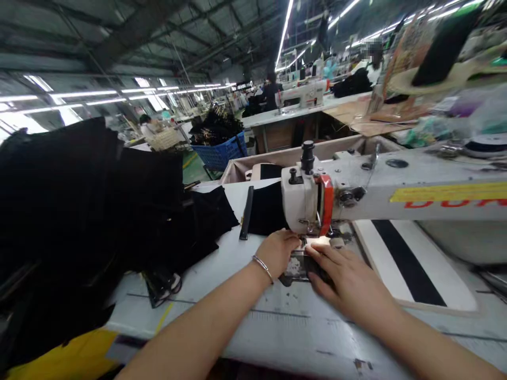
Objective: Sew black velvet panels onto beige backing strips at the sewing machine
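Note:
A white sewing machine [303, 203] with a red guard stands over the pale work table [273, 322]. My left hand [279, 250], with a silver bracelet at the wrist, is at the left of the needle area, its fingers bent together; what they pinch, if anything, is too small to tell. On the right of the needle, my right hand [340, 269] lies over the metal plate with its fingers partly spread, the fingertips near a lit pale spot under the presser foot. Black fabric [267, 208] with a dark strip along its left edge lies behind my left hand.
Black fabric pieces [79, 211] are piled high at the left. A small dark tool [160, 287] lies near the pile. A white panel with a black stripe [407, 261] is right of my right hand. Beyond stand a blue basket [222, 153] and other machines, with people farther off.

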Demonstrator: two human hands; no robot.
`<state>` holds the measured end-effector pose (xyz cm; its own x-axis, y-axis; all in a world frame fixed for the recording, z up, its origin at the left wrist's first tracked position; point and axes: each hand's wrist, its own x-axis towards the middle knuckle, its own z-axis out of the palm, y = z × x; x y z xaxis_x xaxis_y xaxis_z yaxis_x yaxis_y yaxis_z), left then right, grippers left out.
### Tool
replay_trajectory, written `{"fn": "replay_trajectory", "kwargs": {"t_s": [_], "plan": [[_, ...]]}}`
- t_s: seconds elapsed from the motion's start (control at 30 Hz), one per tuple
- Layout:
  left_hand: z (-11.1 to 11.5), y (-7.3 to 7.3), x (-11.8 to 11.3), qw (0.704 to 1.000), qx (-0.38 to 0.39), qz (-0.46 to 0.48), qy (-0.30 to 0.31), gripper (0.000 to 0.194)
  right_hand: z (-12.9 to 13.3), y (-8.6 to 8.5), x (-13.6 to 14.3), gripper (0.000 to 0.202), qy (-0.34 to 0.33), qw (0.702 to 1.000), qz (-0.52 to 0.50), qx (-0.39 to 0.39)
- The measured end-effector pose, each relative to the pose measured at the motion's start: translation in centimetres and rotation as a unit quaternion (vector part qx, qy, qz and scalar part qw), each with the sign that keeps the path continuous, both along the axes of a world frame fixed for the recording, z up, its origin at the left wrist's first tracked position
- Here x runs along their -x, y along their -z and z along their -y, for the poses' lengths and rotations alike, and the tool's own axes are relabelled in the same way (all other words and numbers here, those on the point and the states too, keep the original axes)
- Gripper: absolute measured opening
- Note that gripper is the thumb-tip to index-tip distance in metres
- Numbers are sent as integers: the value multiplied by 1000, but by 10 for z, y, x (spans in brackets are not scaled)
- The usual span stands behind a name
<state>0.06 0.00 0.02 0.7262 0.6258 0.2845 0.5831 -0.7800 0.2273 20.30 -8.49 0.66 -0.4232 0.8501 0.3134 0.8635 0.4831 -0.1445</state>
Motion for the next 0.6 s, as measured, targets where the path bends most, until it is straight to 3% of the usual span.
{"fn": "replay_trajectory", "kwargs": {"t_s": [0.37, 0.6], "plan": [[3, -10, -3, 1000, 4, -5, -8, 21, -4, 3, 0, 51, -4, 1000, -7, 4], [10, -8, 0, 997, 16, 66, -31, 23, 10, -2, -4, 44, -6, 1000, -7, 8]]}}
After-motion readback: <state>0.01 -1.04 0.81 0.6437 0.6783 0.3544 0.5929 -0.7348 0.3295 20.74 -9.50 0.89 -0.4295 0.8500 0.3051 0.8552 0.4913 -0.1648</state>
